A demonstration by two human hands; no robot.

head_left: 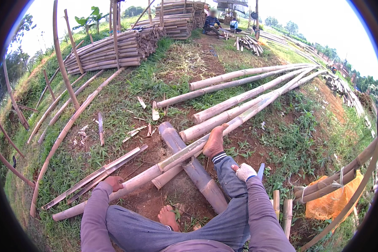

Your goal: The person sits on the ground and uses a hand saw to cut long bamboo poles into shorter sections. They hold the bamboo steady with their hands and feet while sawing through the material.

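my bare left hand [113, 183] lies over the long, pale tan bamboo pole [143, 177] near its lower left end, fingers half bent; i cannot tell whether that grip is clamped around the pole or only resting on it. my right hand [245, 171], in a white knitted glove, is curled up beside my shin, and i cannot tell what, if anything, it is clamped on; a narrow, bluish, blade-like strip [261, 171] shows just beyond it.

the pole slants across the thick, dark grey-brown bamboo log [206, 185], with my bare right foot [214, 142] set against it. the pole is round on a round support, so it could roll or slide if my foot eases off or my left hand bears unevenly. if that strip is a sharp edge, a careless swing would put my shin and foot at risk.

my left forearm comes up from the lower left, the hand turned inward; my right forearm runs up outside my bent knee, knuckles near the trouser leg.

to the left of the pole lie split, pale brown bamboo lengths [97, 176]. farther out are more long tan poles [241, 109], an orange mesh sack [329, 201] at right, and a high stack of cut bamboo [109, 50] up the slope.
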